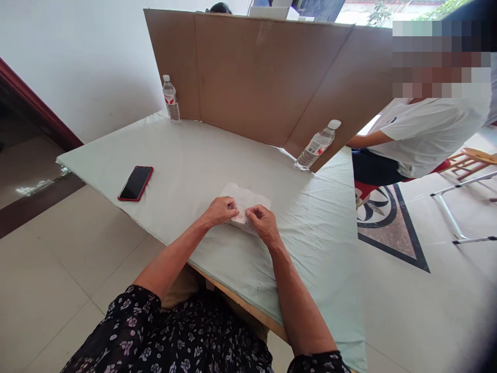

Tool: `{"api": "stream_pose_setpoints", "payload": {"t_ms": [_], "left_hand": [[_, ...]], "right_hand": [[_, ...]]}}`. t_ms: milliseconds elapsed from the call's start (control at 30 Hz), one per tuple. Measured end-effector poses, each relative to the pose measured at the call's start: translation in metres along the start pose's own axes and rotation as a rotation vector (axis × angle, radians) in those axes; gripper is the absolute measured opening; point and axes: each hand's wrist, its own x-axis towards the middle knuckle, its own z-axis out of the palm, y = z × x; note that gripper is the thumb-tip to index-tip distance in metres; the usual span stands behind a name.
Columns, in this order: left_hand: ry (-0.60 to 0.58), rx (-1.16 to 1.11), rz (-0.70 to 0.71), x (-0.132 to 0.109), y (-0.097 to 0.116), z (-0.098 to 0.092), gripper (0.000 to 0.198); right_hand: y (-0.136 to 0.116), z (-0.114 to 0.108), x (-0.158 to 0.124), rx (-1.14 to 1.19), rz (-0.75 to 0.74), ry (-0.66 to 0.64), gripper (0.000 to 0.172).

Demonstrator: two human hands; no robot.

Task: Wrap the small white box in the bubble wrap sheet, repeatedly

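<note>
A white sheet that looks like tissue paper (253,197) lies on the pale green cloth of the table in front of me. Over its left part my left hand (222,210) is closed, thumb and forefinger pinched. My right hand (264,221) is pinched too, over the sheet's right part, a small gap away. Between the fingertips is a small whitish patch with a faint reddish mark (239,215); whether it is a separate thing or part of the sheet I cannot tell. What each pinch holds is too small to make out.
A phone in a red case (135,183) lies to the left. A folded cardboard screen (248,77) stands along the back, with a water bottle (171,98) at its left and a tilted-looking bottle (318,146) at its right. Another person (430,134) sits beyond the right edge.
</note>
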Motion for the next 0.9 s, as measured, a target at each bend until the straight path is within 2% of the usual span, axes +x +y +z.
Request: {"api": "stream_pose_setpoints", "payload": {"t_ms": [133,400,500,600,667,733,800,900], "left_hand": [[-0.035,0.014,0.015,-0.005,0.001,0.001,0.016],[-0.066,-0.034,-0.028,-0.005,-0.001,-0.001,0.016],[-0.055,-0.065,-0.045,-0.007,-0.002,-0.001,0.014],[-0.030,-0.119,-0.071,-0.009,-0.004,0.002,0.014],[-0.020,-0.126,-0.086,-0.008,-0.007,0.004,0.013],[-0.015,-0.116,-0.090,-0.007,-0.009,0.005,0.013],[-0.008,-0.102,-0.086,-0.006,-0.009,0.006,0.012],[0.014,-0.066,-0.084,-0.007,-0.007,0.005,0.012]], "right_hand": [[-0.004,-0.007,-0.003,-0.058,0.006,-0.050,0.022],[0.000,-0.009,-0.005,-0.202,0.032,-0.053,0.019],[-0.002,-0.010,-0.008,-0.329,-0.048,0.068,0.022],[-0.011,-0.011,-0.018,-0.506,-0.259,0.271,0.023],[-0.019,-0.010,-0.026,-0.605,-0.397,0.347,0.019],[-0.025,-0.006,-0.033,-0.668,-0.494,0.321,0.018],[-0.026,0.000,-0.036,-0.713,-0.556,0.217,0.018],[-0.021,0.010,-0.036,-0.761,-0.574,0.051,0.018]]}}
